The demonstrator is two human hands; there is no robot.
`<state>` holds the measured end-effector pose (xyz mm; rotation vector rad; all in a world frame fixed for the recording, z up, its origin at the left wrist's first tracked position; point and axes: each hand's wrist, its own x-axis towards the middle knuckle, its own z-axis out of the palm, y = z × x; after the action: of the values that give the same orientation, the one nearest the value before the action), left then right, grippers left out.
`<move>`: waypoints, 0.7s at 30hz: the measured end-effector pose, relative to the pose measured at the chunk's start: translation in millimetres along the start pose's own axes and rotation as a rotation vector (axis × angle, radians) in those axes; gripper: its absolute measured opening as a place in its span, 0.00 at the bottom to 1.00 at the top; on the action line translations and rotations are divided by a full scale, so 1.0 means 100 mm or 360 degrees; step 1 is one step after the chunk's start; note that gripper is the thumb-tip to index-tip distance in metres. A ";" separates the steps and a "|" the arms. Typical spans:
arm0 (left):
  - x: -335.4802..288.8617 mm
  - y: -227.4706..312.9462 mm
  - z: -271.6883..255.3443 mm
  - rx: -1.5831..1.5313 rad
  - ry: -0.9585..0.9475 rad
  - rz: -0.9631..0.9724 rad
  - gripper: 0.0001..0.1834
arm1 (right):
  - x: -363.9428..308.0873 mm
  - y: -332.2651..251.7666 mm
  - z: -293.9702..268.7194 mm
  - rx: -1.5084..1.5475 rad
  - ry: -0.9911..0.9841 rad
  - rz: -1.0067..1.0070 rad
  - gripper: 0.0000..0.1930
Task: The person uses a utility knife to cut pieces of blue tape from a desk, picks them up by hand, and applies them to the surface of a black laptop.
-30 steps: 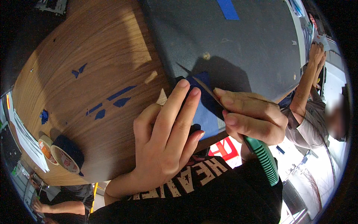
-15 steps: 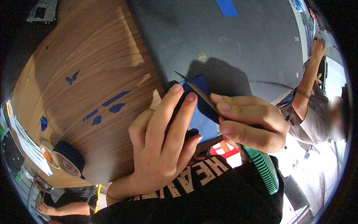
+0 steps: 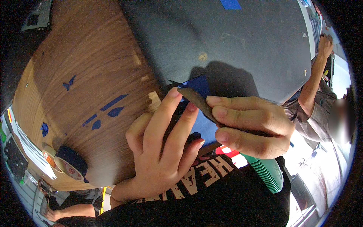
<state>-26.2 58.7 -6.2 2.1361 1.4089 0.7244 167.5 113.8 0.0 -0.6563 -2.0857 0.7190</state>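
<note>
My right hand (image 3: pixel 253 126) grips a knife by its green ridged handle (image 3: pixel 266 172), which sticks out below the fist. Its thin brownish blade (image 3: pixel 194 100) points up and left, the tip beside my left index finger. Blue tape (image 3: pixel 200 83) covers the near corner of a dark grey laptop lid (image 3: pixel 249 34). My left hand (image 3: pixel 159 147) rests at that corner with fingers spread, the fingertips at the tape and lid edge. Part of the tape lies hidden behind my fingers and the blade.
Scraps of blue tape (image 3: pixel 113 102) lie on the wooden table (image 3: pixel 87 68). A dark blue tape roll (image 3: pixel 72 162) and a lighter roll (image 3: pixel 49 157) stand at the table's left. Another person's arm (image 3: pixel 319 72) reaches in at right; a second arm (image 3: pixel 75 213) shows at lower left.
The knife blade has tilted, showing more of its flat side, and its tip has shifted left toward my left fingertips. My left hand has moved slightly left.
</note>
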 end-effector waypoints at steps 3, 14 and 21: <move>-0.02 0.00 -0.01 0.0005 0.0031 -0.0003 0.25 | 0.01 0.07 0.00 0.0051 0.0067 -0.0093 0.07; -0.02 0.02 -0.03 0.0058 -0.0185 -0.0069 0.26 | 0.00 0.12 -0.09 0.0051 -0.0078 -0.0158 0.08; -0.01 0.01 -0.01 0.0076 -0.0174 -0.0064 0.26 | 0.01 0.14 -0.12 0.0209 -0.0081 -0.0130 0.07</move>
<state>-27.0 57.2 -4.7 2.1428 1.4195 0.5552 179.8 127.9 -3.0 -0.4820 -2.0784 0.8261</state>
